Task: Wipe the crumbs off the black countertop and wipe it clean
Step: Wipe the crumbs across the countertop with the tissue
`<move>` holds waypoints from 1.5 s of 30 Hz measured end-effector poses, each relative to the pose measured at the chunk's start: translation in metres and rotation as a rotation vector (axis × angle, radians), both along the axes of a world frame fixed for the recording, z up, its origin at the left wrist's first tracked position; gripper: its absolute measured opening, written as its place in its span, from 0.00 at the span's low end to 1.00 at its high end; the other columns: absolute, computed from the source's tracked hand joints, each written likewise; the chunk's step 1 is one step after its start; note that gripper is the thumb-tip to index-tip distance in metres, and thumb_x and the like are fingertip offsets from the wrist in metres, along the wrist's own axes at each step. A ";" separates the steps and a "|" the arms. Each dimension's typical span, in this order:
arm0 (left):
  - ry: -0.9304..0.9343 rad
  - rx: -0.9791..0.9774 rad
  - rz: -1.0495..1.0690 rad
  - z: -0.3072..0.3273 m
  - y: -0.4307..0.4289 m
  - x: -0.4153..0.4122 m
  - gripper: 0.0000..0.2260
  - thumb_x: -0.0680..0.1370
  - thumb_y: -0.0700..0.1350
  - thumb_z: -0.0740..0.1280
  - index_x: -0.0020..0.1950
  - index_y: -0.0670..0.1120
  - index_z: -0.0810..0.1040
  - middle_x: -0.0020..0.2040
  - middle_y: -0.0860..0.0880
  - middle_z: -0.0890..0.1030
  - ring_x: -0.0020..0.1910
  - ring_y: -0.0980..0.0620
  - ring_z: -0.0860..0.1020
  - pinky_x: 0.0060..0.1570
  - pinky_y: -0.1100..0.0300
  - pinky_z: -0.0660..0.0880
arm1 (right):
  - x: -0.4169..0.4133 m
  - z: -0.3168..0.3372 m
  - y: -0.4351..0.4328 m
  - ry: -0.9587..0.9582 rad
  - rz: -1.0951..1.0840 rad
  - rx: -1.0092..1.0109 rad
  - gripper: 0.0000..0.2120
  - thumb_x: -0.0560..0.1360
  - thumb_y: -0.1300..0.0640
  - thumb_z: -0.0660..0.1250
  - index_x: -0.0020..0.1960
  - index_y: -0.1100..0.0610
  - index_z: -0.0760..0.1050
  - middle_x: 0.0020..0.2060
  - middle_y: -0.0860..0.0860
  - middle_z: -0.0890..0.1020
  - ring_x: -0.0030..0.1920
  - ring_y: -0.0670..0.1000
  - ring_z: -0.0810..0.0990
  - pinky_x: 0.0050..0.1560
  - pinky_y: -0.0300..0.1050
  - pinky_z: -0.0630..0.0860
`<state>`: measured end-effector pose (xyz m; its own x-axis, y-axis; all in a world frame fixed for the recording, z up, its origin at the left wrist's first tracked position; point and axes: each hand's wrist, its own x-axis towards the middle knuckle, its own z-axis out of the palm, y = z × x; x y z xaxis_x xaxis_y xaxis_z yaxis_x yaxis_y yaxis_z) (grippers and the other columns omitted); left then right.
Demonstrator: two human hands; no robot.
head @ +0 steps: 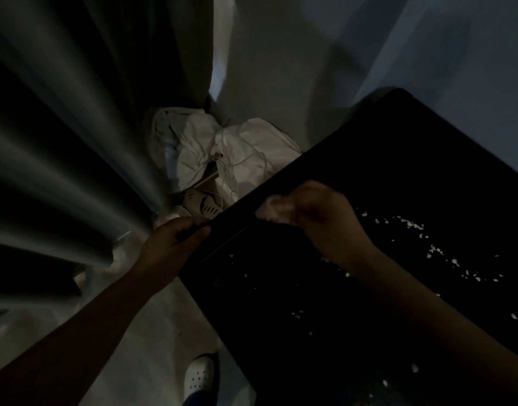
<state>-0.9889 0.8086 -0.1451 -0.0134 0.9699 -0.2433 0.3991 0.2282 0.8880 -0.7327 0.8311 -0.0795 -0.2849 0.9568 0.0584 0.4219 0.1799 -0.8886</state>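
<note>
Our left hand (pixel 170 244) grips the black countertop (pixel 398 171) at its left edge; our right hand (pixel 325 221), clutching a pale wad (pixel 274 210), sits nearer the crumbs (pixel 410 225) strewn rightward.

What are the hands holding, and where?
The right hand grips a pale wad, cloth or tissue, bunched in its fist. The left hand grips the black countertop by its edge.

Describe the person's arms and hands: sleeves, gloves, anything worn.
Both arms are bare: no sleeve shows on the left forearm or the right forearm up to the picture's edge. The left hand and right hand wear no gloves. No watch, bracelet or ring shows, though the light is dim.
</note>
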 end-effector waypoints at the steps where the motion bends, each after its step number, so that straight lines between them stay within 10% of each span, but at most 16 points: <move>1: -0.067 -0.021 0.017 0.000 -0.001 -0.001 0.05 0.74 0.44 0.71 0.48 0.54 0.81 0.41 0.63 0.83 0.43 0.66 0.79 0.44 0.73 0.74 | -0.008 0.001 0.012 -0.031 -0.039 0.074 0.08 0.74 0.57 0.71 0.47 0.44 0.84 0.41 0.46 0.82 0.45 0.48 0.81 0.48 0.40 0.77; 6: -0.164 -0.067 0.044 -0.004 -0.002 -0.007 0.09 0.76 0.39 0.67 0.49 0.52 0.82 0.42 0.56 0.85 0.45 0.59 0.81 0.46 0.68 0.76 | -0.045 -0.042 0.043 -0.154 -0.092 0.135 0.06 0.72 0.66 0.70 0.47 0.60 0.84 0.42 0.54 0.81 0.43 0.46 0.81 0.47 0.36 0.75; 9: -0.158 -0.049 0.036 -0.004 -0.004 -0.012 0.10 0.75 0.39 0.68 0.49 0.53 0.82 0.47 0.51 0.84 0.49 0.53 0.81 0.51 0.60 0.76 | -0.040 -0.045 0.007 -0.200 -0.095 0.123 0.11 0.72 0.70 0.67 0.47 0.60 0.84 0.41 0.42 0.77 0.44 0.39 0.77 0.47 0.31 0.71; 14: -0.024 0.023 -0.037 0.009 -0.014 -0.015 0.10 0.77 0.38 0.66 0.55 0.51 0.79 0.42 0.64 0.80 0.43 0.73 0.77 0.43 0.77 0.71 | -0.018 -0.028 -0.062 -0.260 0.035 -0.056 0.10 0.74 0.68 0.67 0.48 0.56 0.84 0.46 0.54 0.80 0.49 0.54 0.78 0.51 0.48 0.76; 18: 0.063 0.064 -0.095 0.009 -0.023 -0.031 0.14 0.78 0.41 0.66 0.51 0.62 0.77 0.44 0.68 0.80 0.49 0.69 0.77 0.51 0.69 0.73 | -0.030 -0.011 -0.055 -0.141 -0.143 0.048 0.10 0.72 0.63 0.72 0.48 0.50 0.84 0.43 0.43 0.78 0.44 0.48 0.80 0.46 0.37 0.76; 23: 0.106 0.109 -0.068 0.003 -0.031 -0.043 0.10 0.78 0.42 0.67 0.58 0.48 0.79 0.51 0.54 0.81 0.52 0.63 0.78 0.54 0.67 0.73 | -0.070 -0.031 0.016 -0.275 -0.281 0.126 0.06 0.75 0.57 0.70 0.49 0.50 0.85 0.43 0.49 0.81 0.46 0.49 0.79 0.51 0.44 0.76; 36: 0.160 -0.039 -0.062 0.007 -0.058 -0.077 0.08 0.79 0.43 0.64 0.58 0.47 0.77 0.48 0.62 0.76 0.45 0.74 0.73 0.42 0.83 0.64 | -0.065 -0.029 -0.089 -0.223 0.142 -0.109 0.06 0.72 0.62 0.70 0.45 0.55 0.85 0.47 0.50 0.80 0.49 0.45 0.79 0.50 0.39 0.76; 40: 0.160 -0.057 -0.081 0.008 -0.064 -0.076 0.11 0.79 0.43 0.63 0.60 0.45 0.77 0.50 0.58 0.76 0.46 0.70 0.73 0.42 0.83 0.64 | -0.067 -0.001 -0.099 -0.046 -0.129 -0.129 0.11 0.74 0.58 0.70 0.47 0.41 0.82 0.46 0.45 0.80 0.47 0.45 0.80 0.48 0.42 0.78; 45: 0.209 -0.064 -0.078 0.008 -0.073 -0.092 0.11 0.80 0.43 0.62 0.60 0.44 0.77 0.53 0.51 0.78 0.52 0.57 0.74 0.47 0.75 0.68 | -0.143 0.002 -0.088 -0.125 -0.547 0.113 0.08 0.77 0.52 0.68 0.52 0.53 0.82 0.44 0.47 0.76 0.41 0.46 0.78 0.40 0.44 0.78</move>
